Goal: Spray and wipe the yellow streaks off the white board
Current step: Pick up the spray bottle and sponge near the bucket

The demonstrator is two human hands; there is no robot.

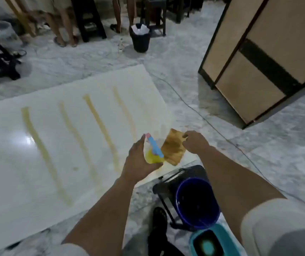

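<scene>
Now left hand [139, 159] grips spray bottle [154, 151], right hand [194, 142] pinches cloth [173, 146] over white board [37, 163] edge.

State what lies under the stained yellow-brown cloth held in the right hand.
Under the stained yellow-brown cloth lies the near right corner of the flat white board. The right hand pinches its far edge. The covered patch of board cannot be seen.

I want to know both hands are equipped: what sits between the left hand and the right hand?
In the head view, the spray bottle gripped by the left hand and the stained cloth pinched by the right hand.
</scene>
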